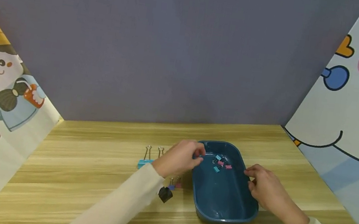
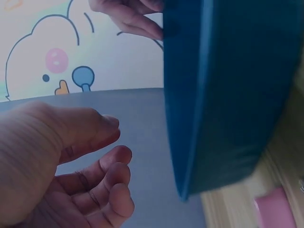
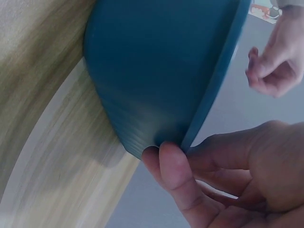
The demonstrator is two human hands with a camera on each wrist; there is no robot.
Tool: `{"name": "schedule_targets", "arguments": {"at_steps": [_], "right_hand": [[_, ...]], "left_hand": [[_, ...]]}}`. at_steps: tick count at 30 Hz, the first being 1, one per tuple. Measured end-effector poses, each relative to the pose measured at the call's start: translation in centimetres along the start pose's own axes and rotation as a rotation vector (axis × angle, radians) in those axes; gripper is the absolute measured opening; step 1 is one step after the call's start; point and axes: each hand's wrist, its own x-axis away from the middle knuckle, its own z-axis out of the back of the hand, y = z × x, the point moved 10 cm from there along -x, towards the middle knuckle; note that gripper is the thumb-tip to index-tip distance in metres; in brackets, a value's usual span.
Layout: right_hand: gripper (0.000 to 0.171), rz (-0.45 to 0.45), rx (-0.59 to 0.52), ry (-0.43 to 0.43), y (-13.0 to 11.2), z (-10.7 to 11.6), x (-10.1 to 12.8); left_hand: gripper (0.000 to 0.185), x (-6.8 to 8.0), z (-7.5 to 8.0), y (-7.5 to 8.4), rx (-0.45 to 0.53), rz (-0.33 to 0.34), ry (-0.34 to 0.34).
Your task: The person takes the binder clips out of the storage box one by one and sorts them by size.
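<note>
- Blue tub on counter, centre-right, with small coloured clips at its far end.
- Right hand at tub's right rim, fingers pinching the edge.
- Left hand over far-left rim, fingers loosely curled, grasping nothing.
- More binder clips on counter, left of tub.

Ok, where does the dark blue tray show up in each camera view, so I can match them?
Head view: the blue tray sits low and centre-right on the wooden table, between both hands.
Left wrist view: its outer wall fills the upper right.
Right wrist view: its outer wall fills the top centre, the right hand's fingertips at its rim.
Shared landmark: the wooden table.
</note>
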Motion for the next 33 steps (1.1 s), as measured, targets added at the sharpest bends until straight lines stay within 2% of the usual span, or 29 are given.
{"name": "schedule_targets", "arguments": {"at_steps": [5, 9, 14, 23, 26, 33], "right_hand": [[0.024, 0.006, 0.006, 0.0, 0.2, 0.2, -0.1], [0.024, 0.003, 0.01, -0.001, 0.3, 0.2, -0.1], [0.025, -0.003, 0.0, -0.006, 0.2, 0.3, 0.0], [0.025, -0.003, -0.022, -0.015, -0.1, 0.4, 0.0], [0.025, 0.002, -0.032, -0.014, -0.1, 0.3, 0.0], [0.025, 0.003, -0.019, -0.006, 0.1, 0.3, -0.1]], "left_hand": [[0.01, -2.1, 0.1, 1.4, 0.001, -0.009, 0.033], [0.01, -3.1, 0.0, 2.0, -0.008, 0.023, 0.039], [0.012, -4.0, -0.6, 1.8, 0.006, 0.092, 0.031], [0.012, -5.8, -1.9, 1.3, -0.007, 0.145, 0.059], [0.013, -6.1, -2.8, 0.7, -0.037, 0.198, 0.032], [0.027, -6.2, -5.7, -0.5, -0.101, 0.299, -0.121]]}}
